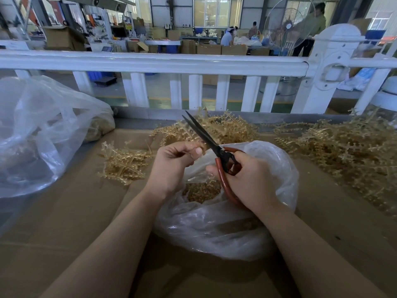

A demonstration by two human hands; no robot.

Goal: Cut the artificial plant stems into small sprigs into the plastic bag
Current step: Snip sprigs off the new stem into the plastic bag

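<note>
My right hand (247,179) grips the red handles of black-bladed scissors (204,135), whose slightly parted blades point up and left. My left hand (176,162) pinches a small tan stem piece (200,145) right beside the blades near the pivot. Below both hands lies a clear plastic bag (225,229) with its mouth open, showing cut tan sprigs (202,191) inside. Uncut golden-tan artificial stems lie in piles: one small pile (122,162) to the left, one (225,127) behind the scissors, and a big heap (348,151) at the right.
The work surface is brown cardboard (64,222). A large clear bag (38,134) holding some tan pieces sits at the left. A white railing (193,61) runs along the far edge, with a factory floor, boxes, a fan and people beyond.
</note>
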